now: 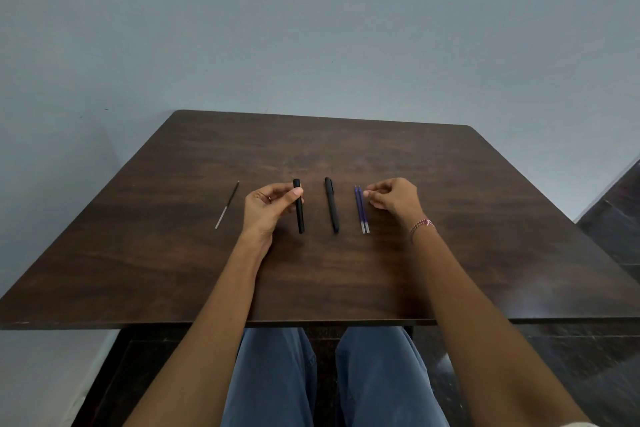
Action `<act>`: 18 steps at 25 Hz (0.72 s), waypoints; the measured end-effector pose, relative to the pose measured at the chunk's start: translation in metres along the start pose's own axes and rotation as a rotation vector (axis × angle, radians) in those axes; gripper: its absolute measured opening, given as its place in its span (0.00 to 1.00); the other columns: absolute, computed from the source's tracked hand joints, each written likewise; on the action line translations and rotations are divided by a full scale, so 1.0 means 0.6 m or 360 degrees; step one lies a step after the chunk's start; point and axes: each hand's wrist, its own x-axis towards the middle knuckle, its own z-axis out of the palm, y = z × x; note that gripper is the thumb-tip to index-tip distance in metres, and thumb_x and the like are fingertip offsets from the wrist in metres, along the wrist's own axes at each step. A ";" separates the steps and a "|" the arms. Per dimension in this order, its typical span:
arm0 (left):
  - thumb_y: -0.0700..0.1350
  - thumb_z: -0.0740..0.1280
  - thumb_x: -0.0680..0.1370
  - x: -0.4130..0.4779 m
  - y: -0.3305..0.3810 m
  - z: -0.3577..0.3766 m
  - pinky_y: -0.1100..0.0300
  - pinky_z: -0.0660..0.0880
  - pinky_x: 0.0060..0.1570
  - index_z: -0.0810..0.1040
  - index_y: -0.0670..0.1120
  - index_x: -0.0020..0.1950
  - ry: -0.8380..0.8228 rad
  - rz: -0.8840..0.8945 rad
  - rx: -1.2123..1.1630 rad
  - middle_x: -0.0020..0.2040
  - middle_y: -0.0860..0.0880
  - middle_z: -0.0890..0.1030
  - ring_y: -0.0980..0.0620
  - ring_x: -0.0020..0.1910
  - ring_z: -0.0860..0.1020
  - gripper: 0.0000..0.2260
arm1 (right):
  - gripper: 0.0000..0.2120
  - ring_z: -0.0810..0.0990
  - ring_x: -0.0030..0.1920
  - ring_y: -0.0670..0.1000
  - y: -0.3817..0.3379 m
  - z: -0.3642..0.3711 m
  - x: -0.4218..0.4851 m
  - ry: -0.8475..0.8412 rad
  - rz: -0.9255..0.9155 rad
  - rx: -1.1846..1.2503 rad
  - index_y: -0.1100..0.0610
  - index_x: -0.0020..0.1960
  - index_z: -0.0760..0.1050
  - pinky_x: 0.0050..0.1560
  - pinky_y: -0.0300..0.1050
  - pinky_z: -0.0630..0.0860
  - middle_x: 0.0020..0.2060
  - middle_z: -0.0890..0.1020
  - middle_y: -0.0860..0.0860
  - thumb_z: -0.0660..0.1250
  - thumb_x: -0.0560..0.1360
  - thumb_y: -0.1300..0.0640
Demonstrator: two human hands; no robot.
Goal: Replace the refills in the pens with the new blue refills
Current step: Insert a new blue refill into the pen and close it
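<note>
My left hand holds a black pen barrel between thumb and fingers, its lower end near the table. A second black pen lies to its right. Two blue refills lie side by side further right. My right hand hovers just right of their upper ends with fingers curled; I cannot tell whether it pinches something small. A thin dark refill with a pale end lies alone to the left of my left hand.
Everything sits mid-way across a dark brown wooden table against a pale blue-grey wall. My legs in blue trousers are under its near edge. Dark floor shows at the right.
</note>
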 end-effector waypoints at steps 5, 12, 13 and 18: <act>0.37 0.74 0.70 -0.001 -0.002 0.001 0.66 0.77 0.35 0.82 0.48 0.40 -0.0060 0.0033 0.0077 0.35 0.52 0.85 0.55 0.37 0.83 0.06 | 0.12 0.78 0.31 0.43 0.005 -0.001 0.016 -0.0087 0.0144 -0.0071 0.63 0.49 0.82 0.41 0.31 0.78 0.34 0.82 0.50 0.77 0.67 0.61; 0.38 0.75 0.69 -0.001 -0.004 0.003 0.65 0.78 0.37 0.83 0.47 0.41 -0.0131 0.0052 0.0192 0.37 0.53 0.85 0.54 0.40 0.83 0.06 | 0.14 0.80 0.43 0.48 -0.009 -0.001 0.028 -0.0151 0.0253 -0.0166 0.64 0.50 0.82 0.49 0.40 0.80 0.41 0.82 0.55 0.78 0.65 0.63; 0.38 0.75 0.69 -0.001 -0.004 0.003 0.66 0.77 0.37 0.83 0.48 0.41 -0.0138 0.0056 0.0203 0.37 0.53 0.85 0.55 0.40 0.83 0.06 | 0.14 0.80 0.44 0.49 -0.012 -0.003 0.028 -0.0162 0.0275 -0.0177 0.64 0.51 0.82 0.50 0.41 0.80 0.43 0.82 0.56 0.78 0.66 0.65; 0.39 0.76 0.68 -0.001 -0.004 0.002 0.66 0.77 0.37 0.83 0.48 0.41 -0.0133 0.0044 0.0198 0.37 0.53 0.85 0.56 0.40 0.82 0.06 | 0.14 0.77 0.35 0.47 -0.021 -0.012 0.029 -0.0230 0.0366 -0.0166 0.67 0.57 0.79 0.32 0.34 0.78 0.46 0.80 0.59 0.70 0.71 0.72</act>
